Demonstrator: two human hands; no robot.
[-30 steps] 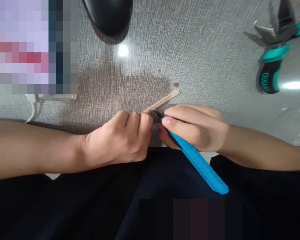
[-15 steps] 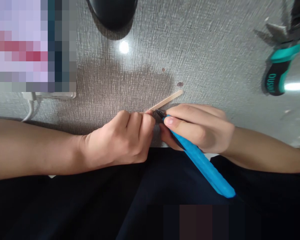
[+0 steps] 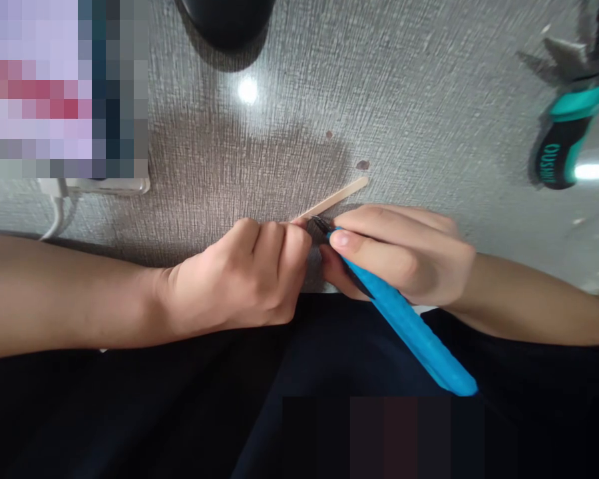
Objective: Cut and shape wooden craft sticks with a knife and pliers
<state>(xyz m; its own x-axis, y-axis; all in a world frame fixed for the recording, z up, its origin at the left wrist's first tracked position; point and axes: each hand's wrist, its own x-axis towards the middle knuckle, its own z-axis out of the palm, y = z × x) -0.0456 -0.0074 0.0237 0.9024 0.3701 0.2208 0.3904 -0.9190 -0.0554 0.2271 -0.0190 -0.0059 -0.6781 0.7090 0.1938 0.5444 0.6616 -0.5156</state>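
Observation:
A thin, pale wooden craft stick slants up and to the right from my left hand, which is closed in a fist around its lower end. My right hand grips a blue utility knife, the thumb pressed on its front part. The knife's dark metal tip touches or nearly touches the stick, close beside my left fingers. Exactly how the tip meets the wood is too small to make out. The knife's blue handle runs down to the right over my dark clothing. My left fingertips and the stick's held end are hidden.
Pliers with black and teal handles lie at the upper right of the grey textured table. A black rounded object is at the top edge. A white cable runs near my left forearm. Two small brown marks show beyond the stick.
The view has shifted slightly. Both hands keep their grips, and the stick and knife stay in nearly the same position against each other.

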